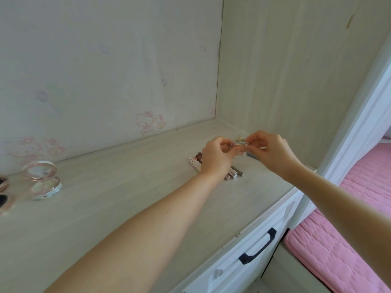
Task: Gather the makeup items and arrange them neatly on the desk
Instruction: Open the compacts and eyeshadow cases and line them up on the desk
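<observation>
A small clear plastic makeup case (240, 146) is held above the pale desk (131, 199) near its right back corner. My left hand (216, 158) pinches its left end and my right hand (269, 152) pinches its right end. Under the hands lie several small makeup sticks: a pink-and-white tube (195, 163) to the left and brown and white sticks (234, 174) below my left wrist. A grey item (252, 155) peeks out under my right hand. At the far left an open round compact with a mirror (43, 179) stands on the desk.
Another pink-rimmed compact (4, 194) is cut off by the left edge. The wardrobe side panel (285, 81) closes the desk on the right. A white drawer with a dark handle (259, 247) sits below the desk edge, and a pink quilted bed (347, 240) lies lower right.
</observation>
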Motion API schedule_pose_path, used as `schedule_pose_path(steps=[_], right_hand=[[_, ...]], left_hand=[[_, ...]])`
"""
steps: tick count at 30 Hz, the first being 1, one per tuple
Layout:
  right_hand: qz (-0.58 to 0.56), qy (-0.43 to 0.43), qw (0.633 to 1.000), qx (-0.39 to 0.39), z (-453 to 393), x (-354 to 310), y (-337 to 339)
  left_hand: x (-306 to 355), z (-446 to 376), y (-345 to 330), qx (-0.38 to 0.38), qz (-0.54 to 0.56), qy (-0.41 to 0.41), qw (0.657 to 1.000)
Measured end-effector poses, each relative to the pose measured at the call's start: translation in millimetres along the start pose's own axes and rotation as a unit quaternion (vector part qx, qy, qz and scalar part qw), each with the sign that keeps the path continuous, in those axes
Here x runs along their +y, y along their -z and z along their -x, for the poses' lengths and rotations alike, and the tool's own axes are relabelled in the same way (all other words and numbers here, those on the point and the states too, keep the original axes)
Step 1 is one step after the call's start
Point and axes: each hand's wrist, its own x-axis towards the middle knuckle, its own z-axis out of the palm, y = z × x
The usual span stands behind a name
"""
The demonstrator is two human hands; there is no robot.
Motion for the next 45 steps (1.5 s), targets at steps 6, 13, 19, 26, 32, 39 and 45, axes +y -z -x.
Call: schedule_pose_path(steps=[6, 13, 19, 26, 32, 39, 45], right_hand=[[-0.077, -0.019, 0.997, -0.017, 20, -40, -16], [-0.134, -0.004, 0.987, -0.087, 56, -97, -45], [-0.099, 0.042, 0.986, -0.126, 86, -142, -80], [-0.094, 0.102, 0.974, -0.180, 118, -192, -120], [-0.065, 0.230, 0.952, -0.190, 142, -230, -156], [-0.076, 0.291, 0.928, -0.220, 166, -266, -186], [-0.037, 0.326, 0.920, -0.214, 175, -283, -194]], left_hand=[[9, 38, 49, -0.002, 0.219, 0.123, 0.968], [6, 86, 121, -0.039, 0.341, 0.170, 0.924], [-9, 130, 179, -0.029, 0.441, 0.223, 0.869], [-21, 174, 240, -0.009, 0.465, 0.253, 0.848], [-33, 201, 291, 0.030, 0.466, 0.245, 0.850], [-40, 224, 336, 0.075, 0.459, 0.221, 0.857], [-48, 232, 352, 0.074, 0.454, 0.200, 0.865]])
